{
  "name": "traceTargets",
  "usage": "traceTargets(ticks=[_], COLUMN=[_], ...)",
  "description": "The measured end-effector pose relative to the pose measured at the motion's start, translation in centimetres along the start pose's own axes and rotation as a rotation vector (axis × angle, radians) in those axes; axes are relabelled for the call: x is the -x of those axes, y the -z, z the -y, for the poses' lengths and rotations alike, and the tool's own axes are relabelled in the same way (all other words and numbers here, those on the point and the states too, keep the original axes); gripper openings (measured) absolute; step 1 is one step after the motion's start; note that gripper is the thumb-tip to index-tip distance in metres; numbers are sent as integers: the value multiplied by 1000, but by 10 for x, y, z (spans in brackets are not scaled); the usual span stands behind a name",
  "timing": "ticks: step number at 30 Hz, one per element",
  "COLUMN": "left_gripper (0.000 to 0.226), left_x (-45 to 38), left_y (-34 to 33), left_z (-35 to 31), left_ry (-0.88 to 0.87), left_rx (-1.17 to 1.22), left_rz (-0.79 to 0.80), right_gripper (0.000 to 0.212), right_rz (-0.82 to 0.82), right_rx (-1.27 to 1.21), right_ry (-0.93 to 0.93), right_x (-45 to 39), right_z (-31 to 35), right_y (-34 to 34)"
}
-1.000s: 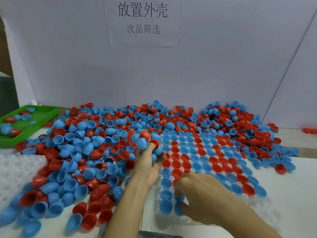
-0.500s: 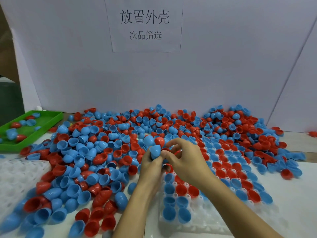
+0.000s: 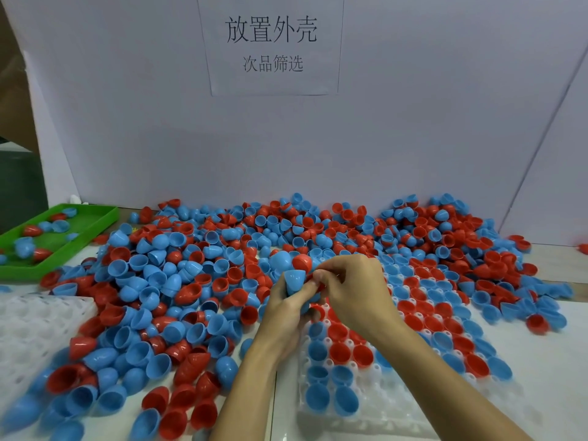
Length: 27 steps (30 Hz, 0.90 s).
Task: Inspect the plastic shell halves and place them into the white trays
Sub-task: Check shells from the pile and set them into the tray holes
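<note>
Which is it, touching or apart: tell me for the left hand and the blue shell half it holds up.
Touching. The head view shows the left hand with its fingers wrapped round the blue shell half, no gap between them.

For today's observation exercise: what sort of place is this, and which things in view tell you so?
Probably a factory sorting or quality-check bench: a heap of red and blue plastic shell halves, a white tray part-filled in rows, and a green tray holding a few set-aside pieces.

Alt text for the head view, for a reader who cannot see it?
Two bare hands, left hand and right hand, grip blue plastic shell halves above a part-filled white plastic tray. A heap of loose red and blue shells covers the table.
</note>
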<state>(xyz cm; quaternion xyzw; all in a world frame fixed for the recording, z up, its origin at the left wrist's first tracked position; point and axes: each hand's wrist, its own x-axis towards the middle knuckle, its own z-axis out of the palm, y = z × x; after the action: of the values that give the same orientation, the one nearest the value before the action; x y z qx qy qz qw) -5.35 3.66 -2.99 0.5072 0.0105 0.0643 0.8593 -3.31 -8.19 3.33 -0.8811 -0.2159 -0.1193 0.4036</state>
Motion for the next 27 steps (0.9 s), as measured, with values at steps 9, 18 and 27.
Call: traceTargets(ticks=[9, 18, 27], left_gripper=[33, 11, 13], left_x=[1, -3, 0], left_y=[1, 1, 0], left_z=[-2, 2, 5], left_ry=[18, 24, 22], left_rx=[55, 24, 17], left_rz=[-8, -101, -90], right_gripper=[25, 22, 21], right_rz=[-83, 469, 482], right_rx=[-25, 222, 585], right_ry=[-42, -115, 9], right_x=[7, 63, 99], right_z=[-5, -21, -18], right_y=[17, 72, 53])
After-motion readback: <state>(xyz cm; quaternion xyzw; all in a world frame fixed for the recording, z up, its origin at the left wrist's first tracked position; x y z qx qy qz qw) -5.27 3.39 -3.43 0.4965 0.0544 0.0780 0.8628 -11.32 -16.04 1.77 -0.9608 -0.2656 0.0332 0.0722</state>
